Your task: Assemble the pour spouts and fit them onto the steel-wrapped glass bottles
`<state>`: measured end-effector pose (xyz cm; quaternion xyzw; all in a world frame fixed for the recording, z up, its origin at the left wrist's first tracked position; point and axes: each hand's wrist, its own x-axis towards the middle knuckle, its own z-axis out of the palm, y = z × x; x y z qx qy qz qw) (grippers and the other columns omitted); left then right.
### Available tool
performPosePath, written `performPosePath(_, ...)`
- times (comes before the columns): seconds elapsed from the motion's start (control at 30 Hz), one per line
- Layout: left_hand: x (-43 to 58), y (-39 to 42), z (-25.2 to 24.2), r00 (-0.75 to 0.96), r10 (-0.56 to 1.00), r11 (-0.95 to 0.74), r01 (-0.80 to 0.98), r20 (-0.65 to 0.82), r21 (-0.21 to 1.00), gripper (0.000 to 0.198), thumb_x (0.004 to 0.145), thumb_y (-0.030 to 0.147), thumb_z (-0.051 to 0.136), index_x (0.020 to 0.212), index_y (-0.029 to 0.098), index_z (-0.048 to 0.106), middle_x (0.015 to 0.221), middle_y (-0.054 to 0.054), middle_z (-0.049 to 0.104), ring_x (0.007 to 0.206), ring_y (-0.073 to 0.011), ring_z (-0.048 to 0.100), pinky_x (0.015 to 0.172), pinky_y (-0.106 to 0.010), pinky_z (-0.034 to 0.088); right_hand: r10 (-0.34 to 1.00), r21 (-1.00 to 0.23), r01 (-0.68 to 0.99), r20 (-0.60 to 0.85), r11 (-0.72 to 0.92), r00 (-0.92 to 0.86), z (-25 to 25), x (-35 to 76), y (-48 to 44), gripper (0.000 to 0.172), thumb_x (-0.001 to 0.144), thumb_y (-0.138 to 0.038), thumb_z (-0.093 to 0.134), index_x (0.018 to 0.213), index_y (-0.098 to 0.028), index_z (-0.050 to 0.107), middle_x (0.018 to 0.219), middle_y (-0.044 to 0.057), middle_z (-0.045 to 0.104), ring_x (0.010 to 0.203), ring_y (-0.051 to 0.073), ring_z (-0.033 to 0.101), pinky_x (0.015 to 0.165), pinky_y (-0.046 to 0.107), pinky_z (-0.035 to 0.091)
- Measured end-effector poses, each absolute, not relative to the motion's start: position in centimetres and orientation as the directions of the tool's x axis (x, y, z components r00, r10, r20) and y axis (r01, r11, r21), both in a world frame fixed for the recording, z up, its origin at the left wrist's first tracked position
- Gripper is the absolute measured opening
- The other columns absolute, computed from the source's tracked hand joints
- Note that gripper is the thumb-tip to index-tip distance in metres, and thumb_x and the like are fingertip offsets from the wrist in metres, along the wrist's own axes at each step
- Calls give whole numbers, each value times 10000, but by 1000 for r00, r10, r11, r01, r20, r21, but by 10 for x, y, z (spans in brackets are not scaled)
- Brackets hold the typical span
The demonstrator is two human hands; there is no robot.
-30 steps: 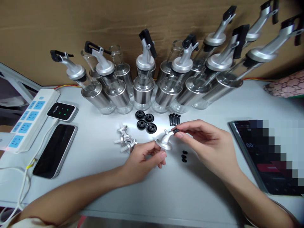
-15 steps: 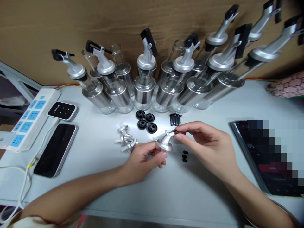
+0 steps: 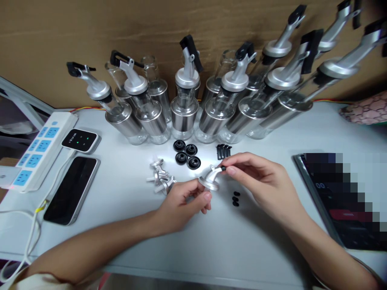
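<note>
My left hand (image 3: 189, 201) pinches a silver pour spout (image 3: 210, 181) by its lower end, below the round flange. At the spout's tip, the thumb and fingers of my right hand (image 3: 263, 181) grip a small black tip piece (image 3: 223, 168), which touches the spout's mouth. Left of my left hand lie several loose silver spouts (image 3: 161, 177). Several black ring-shaped stoppers (image 3: 191, 150) sit beyond the held spout. A row of black levers (image 3: 223, 152) lies behind my right hand. Small black caps (image 3: 236, 199) rest between my hands on the table.
Several glass-and-steel oil bottles (image 3: 184, 117) with spouts stand along the cardboard back wall (image 3: 151, 24). At left are a power strip (image 3: 39, 149), a Wi-Fi device (image 3: 81, 140), a phone (image 3: 71, 190) and white cables. A tablet-like device (image 3: 320, 201) lies at right, near a pink patterned object (image 3: 365, 108).
Both hands stay almost in place, still on the spout and black tip piece. My right fingers have shifted very slightly. Nothing else has visibly moved.
</note>
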<state>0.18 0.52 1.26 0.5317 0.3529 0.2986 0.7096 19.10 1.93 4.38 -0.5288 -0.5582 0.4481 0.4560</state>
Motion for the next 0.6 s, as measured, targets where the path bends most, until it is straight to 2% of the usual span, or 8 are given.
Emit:
performPosePath(0.33,1,6,11,573,799,249,-39,-183,968,244,889,362,538,768,151,543,671,-2,575,584,-97,541,577,-232,446,996,-959,270,84,89,-32,46,191,18,48,800,-269,679,804,-238,715,819,24,730,768,172,672,715,291,553)
performPosePath(0.6,1,6,14,581,792,246,-26,-186,969,275,896,375,511,739,151,534,653,-2,560,575,-98,529,572,-233,431,992,-958,256,123,128,-39,47,192,18,76,793,-196,681,799,-257,726,816,2,735,778,151,673,717,258,539)
